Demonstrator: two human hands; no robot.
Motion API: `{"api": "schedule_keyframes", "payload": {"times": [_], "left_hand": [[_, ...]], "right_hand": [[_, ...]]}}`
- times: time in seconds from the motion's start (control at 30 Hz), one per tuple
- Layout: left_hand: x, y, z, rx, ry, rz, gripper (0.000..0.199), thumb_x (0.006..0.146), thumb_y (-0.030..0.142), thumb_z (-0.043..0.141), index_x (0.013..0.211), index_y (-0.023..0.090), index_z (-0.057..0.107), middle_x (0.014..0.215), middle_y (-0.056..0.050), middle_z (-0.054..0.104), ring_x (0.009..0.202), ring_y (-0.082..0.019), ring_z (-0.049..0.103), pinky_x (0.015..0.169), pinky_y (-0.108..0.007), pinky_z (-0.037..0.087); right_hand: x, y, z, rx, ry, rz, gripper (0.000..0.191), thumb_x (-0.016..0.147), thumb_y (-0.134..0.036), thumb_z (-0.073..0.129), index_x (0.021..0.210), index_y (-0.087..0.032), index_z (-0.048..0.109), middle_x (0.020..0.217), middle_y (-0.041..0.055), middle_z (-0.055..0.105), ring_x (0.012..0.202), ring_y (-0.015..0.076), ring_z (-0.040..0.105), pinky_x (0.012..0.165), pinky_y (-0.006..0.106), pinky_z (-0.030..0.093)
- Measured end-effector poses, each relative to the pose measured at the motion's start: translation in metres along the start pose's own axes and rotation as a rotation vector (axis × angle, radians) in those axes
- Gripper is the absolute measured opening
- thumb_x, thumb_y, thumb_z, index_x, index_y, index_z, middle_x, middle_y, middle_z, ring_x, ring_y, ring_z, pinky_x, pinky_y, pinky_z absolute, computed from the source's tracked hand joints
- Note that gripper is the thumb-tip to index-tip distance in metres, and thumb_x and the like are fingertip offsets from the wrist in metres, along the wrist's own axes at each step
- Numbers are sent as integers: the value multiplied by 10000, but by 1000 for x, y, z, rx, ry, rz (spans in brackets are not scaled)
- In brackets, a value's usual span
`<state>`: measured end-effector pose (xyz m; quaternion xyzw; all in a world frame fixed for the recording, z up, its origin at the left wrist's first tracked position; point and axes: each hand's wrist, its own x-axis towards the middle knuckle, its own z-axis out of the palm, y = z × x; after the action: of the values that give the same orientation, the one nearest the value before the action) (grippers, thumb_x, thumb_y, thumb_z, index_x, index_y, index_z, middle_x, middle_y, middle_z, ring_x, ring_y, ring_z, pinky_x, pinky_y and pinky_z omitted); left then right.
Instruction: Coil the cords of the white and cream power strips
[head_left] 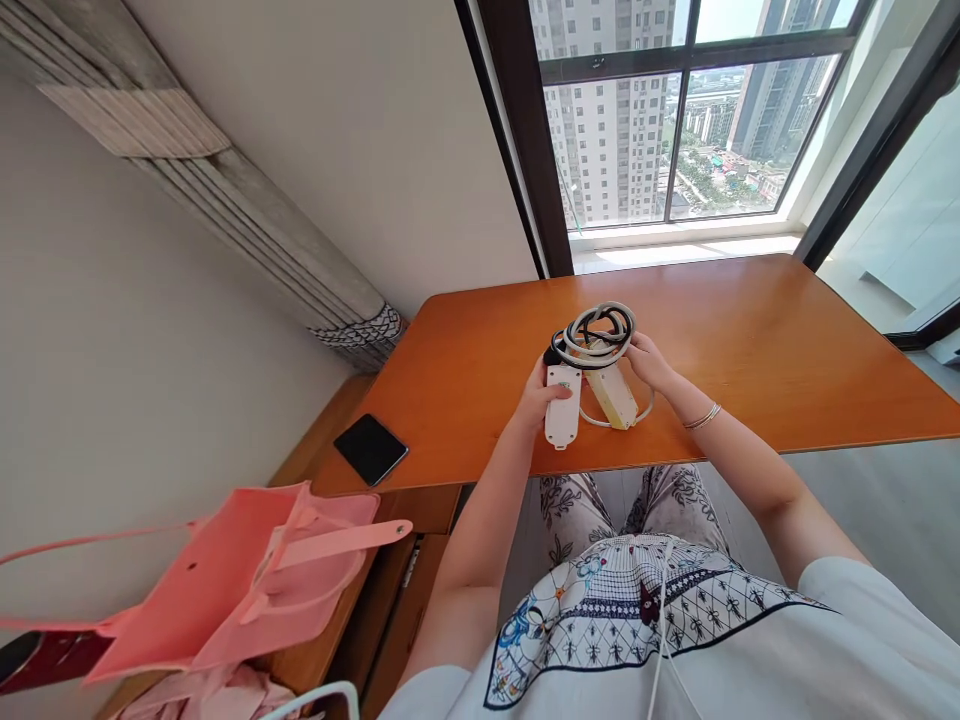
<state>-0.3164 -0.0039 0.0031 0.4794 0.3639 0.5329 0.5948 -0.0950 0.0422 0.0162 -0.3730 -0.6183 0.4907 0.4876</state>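
Note:
Near the front edge of the orange-brown table, my left hand (536, 397) is closed on a white power strip (562, 408), its thumb lying across the face. Beside it is a yellowed power strip (615, 397), tilted, with a pale cord looping around its lower end. Coiled black and grey cables (600, 337) lie over the tops of both strips. My right hand (646, 360) is closed at the right side of the coil; its fingertips are partly hidden behind the cables.
A black phone (371, 449) lies at the left corner of the table (465, 370). An open pink bag (247, 580) stands to the lower left, above pink cloth (214, 697). Beyond the table's far edge is a window (675, 120).

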Motion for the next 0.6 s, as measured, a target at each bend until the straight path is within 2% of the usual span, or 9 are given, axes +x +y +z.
{"api": "schedule_keyframes", "payload": {"times": [0.1,0.17,0.23,0.33,0.47,0.53,0.6], "left_hand": [[4,-3,0,-16,54,39,707,508,249,787,1177,248,558,1010,-49,714,1000,-306,684,945,-498,527],[8,-4,0,28,46,67,745,496,250,792,1204,251,562,1093,-61,692,1084,-323,652,982,-490,501],[13,-3,-1,111,26,114,801,465,233,804,1231,244,573,1217,-81,647,1223,-349,578,1051,-474,454],[19,-3,-4,219,11,155,833,439,204,804,1243,237,588,1280,-84,605,1332,-358,481,1119,-454,394],[25,0,-5,232,-21,93,764,456,190,752,1198,214,575,1144,-57,649,1198,-332,563,1054,-456,442],[28,4,-6,244,10,78,742,452,188,726,1175,206,562,1095,-48,655,1127,-313,593,996,-437,476],[31,11,-11,269,65,64,736,450,188,698,1169,204,545,1050,-41,655,1060,-297,610,934,-420,504]], "right_hand": [[-15,-11,4,103,-137,14,419,870,-533,590,1145,-244,715,1239,46,723,1231,268,611,1062,434,479],[-21,-14,5,96,-203,-28,563,765,-543,746,1231,-237,669,1320,65,688,1282,284,588,1103,433,461],[-23,-13,7,54,-225,-99,740,629,-472,883,1274,-208,635,1339,96,674,1286,296,591,1138,433,441],[-20,-9,13,40,-231,-138,817,608,-447,909,1321,-192,603,1299,112,694,1257,301,616,1148,459,442],[-11,-2,20,33,-220,-148,771,619,-483,901,1277,-177,640,1279,120,708,1249,312,624,1163,495,425],[-6,4,22,-3,-198,-130,746,614,-483,900,1244,-168,653,1286,125,702,1250,309,620,1174,499,409],[-2,11,21,-40,-139,-85,735,630,-489,882,1250,-175,642,1316,132,679,1259,300,606,1140,484,443]]}}
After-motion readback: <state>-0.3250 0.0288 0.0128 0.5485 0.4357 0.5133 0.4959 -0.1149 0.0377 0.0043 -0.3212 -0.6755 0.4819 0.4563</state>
